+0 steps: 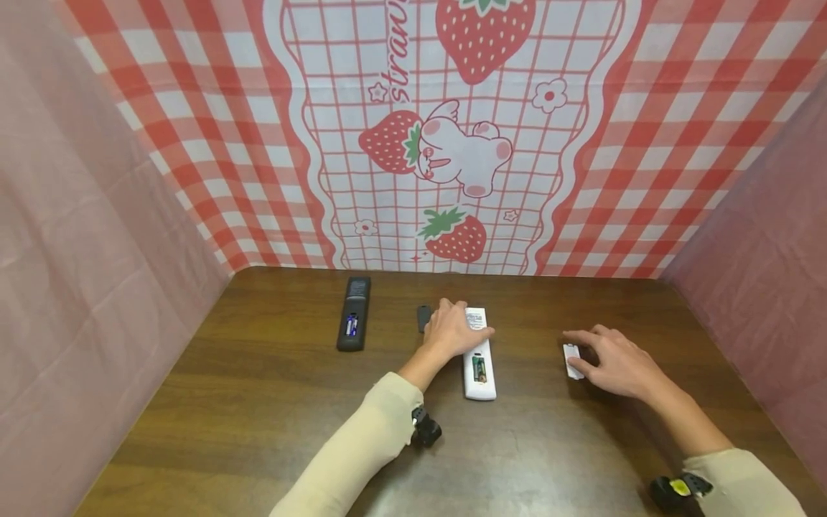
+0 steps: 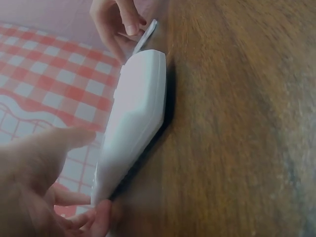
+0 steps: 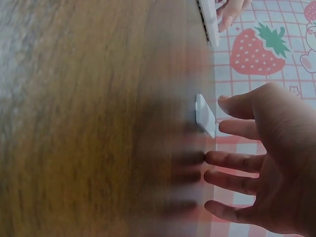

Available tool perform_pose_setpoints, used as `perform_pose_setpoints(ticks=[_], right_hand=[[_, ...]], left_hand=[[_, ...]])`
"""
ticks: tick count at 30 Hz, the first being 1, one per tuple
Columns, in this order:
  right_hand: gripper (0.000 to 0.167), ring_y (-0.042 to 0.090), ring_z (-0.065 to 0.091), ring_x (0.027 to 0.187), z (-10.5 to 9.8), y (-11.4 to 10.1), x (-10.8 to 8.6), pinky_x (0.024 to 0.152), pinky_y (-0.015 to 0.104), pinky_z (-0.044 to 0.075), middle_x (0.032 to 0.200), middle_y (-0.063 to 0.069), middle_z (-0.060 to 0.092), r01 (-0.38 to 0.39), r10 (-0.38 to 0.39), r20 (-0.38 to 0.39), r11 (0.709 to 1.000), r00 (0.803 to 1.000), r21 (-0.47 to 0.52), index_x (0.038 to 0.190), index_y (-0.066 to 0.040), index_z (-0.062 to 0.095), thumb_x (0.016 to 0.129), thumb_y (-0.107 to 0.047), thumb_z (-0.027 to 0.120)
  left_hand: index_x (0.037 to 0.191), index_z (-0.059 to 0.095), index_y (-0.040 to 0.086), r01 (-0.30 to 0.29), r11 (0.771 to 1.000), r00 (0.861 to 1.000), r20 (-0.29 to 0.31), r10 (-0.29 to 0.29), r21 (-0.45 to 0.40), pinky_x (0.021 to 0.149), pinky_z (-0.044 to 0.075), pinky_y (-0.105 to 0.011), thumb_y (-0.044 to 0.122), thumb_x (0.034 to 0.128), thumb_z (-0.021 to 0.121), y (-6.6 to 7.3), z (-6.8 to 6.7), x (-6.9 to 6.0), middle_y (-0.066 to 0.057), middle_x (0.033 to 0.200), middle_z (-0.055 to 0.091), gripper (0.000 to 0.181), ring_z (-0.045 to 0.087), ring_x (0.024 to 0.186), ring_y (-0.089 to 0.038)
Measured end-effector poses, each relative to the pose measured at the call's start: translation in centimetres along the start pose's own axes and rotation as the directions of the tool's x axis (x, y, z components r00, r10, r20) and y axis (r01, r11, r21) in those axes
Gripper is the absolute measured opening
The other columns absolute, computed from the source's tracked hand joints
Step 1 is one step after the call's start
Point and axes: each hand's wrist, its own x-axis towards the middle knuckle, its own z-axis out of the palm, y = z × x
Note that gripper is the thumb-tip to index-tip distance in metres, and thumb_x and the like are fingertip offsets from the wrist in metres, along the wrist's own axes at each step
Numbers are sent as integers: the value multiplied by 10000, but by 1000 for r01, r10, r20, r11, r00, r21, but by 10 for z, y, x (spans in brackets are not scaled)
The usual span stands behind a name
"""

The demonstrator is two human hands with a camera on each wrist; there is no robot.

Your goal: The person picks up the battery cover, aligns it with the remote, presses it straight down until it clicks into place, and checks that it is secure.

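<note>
A white remote control (image 1: 479, 343) lies back-up on the table, its open compartment showing batteries (image 1: 479, 369). Over its far left part is my left hand (image 1: 449, 330); in the left wrist view the fingertips touch one end of the remote and the thumb stands away from it. To the right lies a small white battery cover (image 1: 572, 362). My right hand (image 1: 617, 364) is spread just beside and above that cover. In the right wrist view, gaps show between the right fingertips (image 3: 232, 160) and the cover (image 3: 204, 117).
A black remote (image 1: 353, 298) with batteries (image 1: 352, 325) in its open back lies at the left. A dark battery cover (image 1: 423, 317) lies just left of my left hand. The brown table (image 1: 226, 402) ends at a checked strawberry cloth (image 1: 452, 93), with pink cloth on both sides.
</note>
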Motion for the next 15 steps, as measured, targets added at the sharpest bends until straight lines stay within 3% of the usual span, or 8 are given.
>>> perform_pose_setpoints(ticks=[5, 15], right_hand=[[495, 412, 706, 1093, 0, -1, 1, 738, 560, 615, 1219, 212, 744, 5, -5, 1, 1000, 1000, -8, 1430, -80, 754, 999, -309, 835], [477, 380, 694, 1047, 1, 1, 1, 691, 477, 574, 1181, 206, 739, -3, 3, 4, 1000, 1000, -12, 1406, -57, 763, 976, -245, 848]], left_hand=[[1630, 579, 141, 13, 1000, 999, 43, -13, 1, 728, 541, -354, 635, 860, 925, 1, -2, -1, -166, 1410, 577, 978, 587, 890, -222], [1638, 568, 158, 28, 999, 998, 60, -30, 23, 853, 642, -444, 648, 885, 906, 2, 1, 6, -174, 1469, 580, 960, 616, 908, -234]])
